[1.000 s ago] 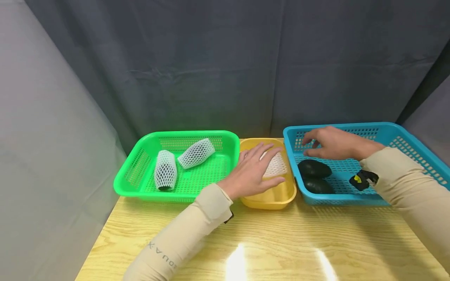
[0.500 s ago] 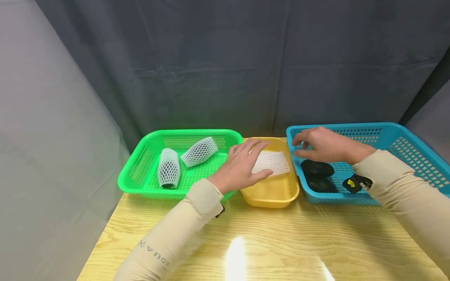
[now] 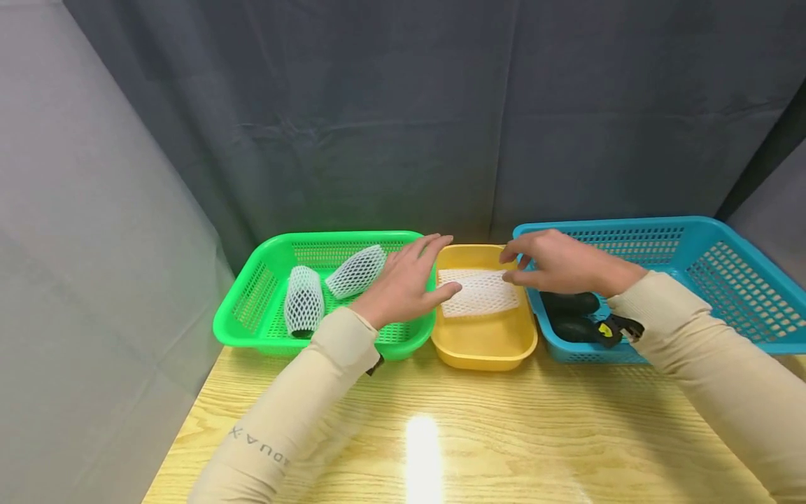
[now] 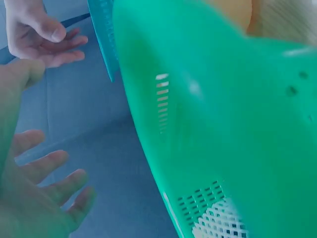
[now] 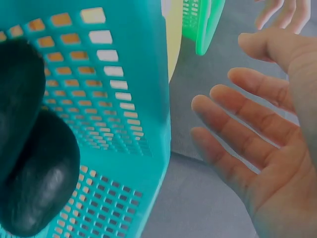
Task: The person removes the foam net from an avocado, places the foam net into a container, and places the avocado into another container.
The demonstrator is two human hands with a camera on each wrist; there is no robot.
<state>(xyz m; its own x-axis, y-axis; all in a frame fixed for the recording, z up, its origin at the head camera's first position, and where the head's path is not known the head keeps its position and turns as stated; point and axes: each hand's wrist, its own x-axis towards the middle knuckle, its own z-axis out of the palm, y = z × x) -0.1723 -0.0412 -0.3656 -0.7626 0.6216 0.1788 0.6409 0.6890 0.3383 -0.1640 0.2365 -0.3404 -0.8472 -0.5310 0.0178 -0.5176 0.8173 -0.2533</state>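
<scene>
My left hand [image 3: 403,283] hovers over the right side of the green basket [image 3: 252,343], its fingers spread and holding nothing. White foam net sleeves [image 3: 481,294] lie flat in the yellow tray [image 3: 485,362]. Above that tray's right edge and the blue basket's near-left corner is my right hand [image 3: 557,262], fingers loosely bent; the right wrist view shows its palm bare. Two dark oval fruits, avocado-like, sit in the blue basket [image 3: 683,241]; one fruit [image 5: 42,173] shows closely in the right wrist view.
Inside the green basket lie two netted pieces, one upright net [image 3: 304,301] with a dark end showing and one slanted net [image 3: 357,271]. A wooden table [image 3: 491,434] carries all three containers. Behind them hangs a dark grey curtain [image 3: 378,126].
My left hand has moved left from over the yellow tray to over the green basket, uncovering the foam nets. My right hand has moved left from the blue basket toward the yellow tray.
</scene>
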